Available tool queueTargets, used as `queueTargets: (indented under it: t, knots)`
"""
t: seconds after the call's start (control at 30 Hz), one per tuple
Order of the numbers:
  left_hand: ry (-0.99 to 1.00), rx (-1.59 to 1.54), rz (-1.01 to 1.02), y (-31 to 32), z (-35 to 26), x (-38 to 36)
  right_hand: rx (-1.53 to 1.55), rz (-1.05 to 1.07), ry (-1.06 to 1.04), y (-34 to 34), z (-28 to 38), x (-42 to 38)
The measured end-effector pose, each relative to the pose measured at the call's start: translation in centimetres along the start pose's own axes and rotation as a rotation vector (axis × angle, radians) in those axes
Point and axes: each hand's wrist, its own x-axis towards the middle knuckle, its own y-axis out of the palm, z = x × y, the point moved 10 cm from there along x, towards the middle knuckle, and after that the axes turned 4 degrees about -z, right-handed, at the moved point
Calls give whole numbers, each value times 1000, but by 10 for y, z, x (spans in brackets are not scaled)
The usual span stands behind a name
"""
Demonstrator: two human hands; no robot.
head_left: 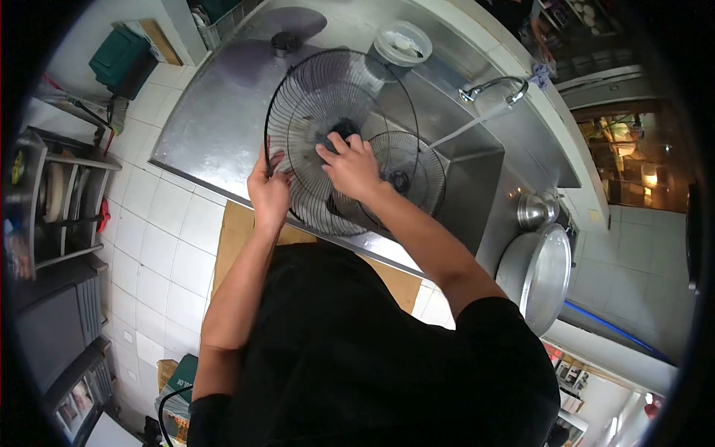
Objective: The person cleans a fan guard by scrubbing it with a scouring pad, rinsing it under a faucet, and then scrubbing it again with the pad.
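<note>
A black wire fan guard [304,201] is tilted up over the front of the steel sink. My left hand [269,192] grips its left rim, with the thumb inside and the fingers around the edge. At the middle of the guard, my right hand [351,165] has its fingers bent and pressed on the dark hub [344,130]. A second round fan guard [430,179] lies in the sink basin [477,179], partly behind the first. Water runs onto it from the curved faucet [515,88]. Purple translucent fan blades [242,68] rest on the steel drainboard [201,119].
A white tub [403,46] stands at the back of the sink. To the right are a large metal basin [547,279] and steel pots [533,211]. Cardboard [232,231] covers the tiled floor before the counter. Shelves [67,201] stand at far left.
</note>
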Motion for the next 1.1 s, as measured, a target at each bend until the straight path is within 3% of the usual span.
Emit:
queueTargets:
  t: [0.07,0.13,0.23,0.27,0.33,0.43,0.5,0.6,0.63,0.67,0.73,0.8,0.87,0.93,1.0,1.07,1.1]
  knots:
    - [59,-15,-12,1,2,2,-71,-41,59,-7,19,-9]
    - [76,4,-32,-6,-9,6,44,23,51,1,37,-42]
    - [-78,-4,-76,-14,-6,-1,190,47,36,5,48,-83]
    - [-136,-45,-75,-16,4,-5,197,48,44,16,45,-81]
    - [-137,-46,-56,-14,9,-10,120,-150,181,9,27,-43]
    - [-46,-56,-34,-14,12,-10,208,-124,265,15,52,-17]
    - [8,-33,-46,-17,3,-5,348,-124,159,6,73,-21]
    - [-65,-91,-62,-16,4,-16,197,-13,268,17,34,-28]
    - [-80,-62,-40,-12,3,-16,166,-165,310,7,27,-30]
    - [-81,-61,-41,-14,9,-9,167,-165,309,12,33,-32]
    - [91,-12,-43,-19,9,-1,422,-93,200,9,74,-29]
    - [46,-37,-66,-20,8,-2,503,-123,178,7,71,-32]
    - [-12,-59,-78,-17,1,-11,230,-76,404,13,22,-38]
    - [-51,-67,-109,-14,-3,-17,214,-130,390,7,32,-39]
    - [-56,-73,-106,-20,2,-15,459,-31,169,11,81,-47]
    - [-49,-77,-103,-21,3,-11,545,-42,181,13,70,-51]
    - [-68,-63,-106,-22,4,-12,391,-12,291,15,42,-51]
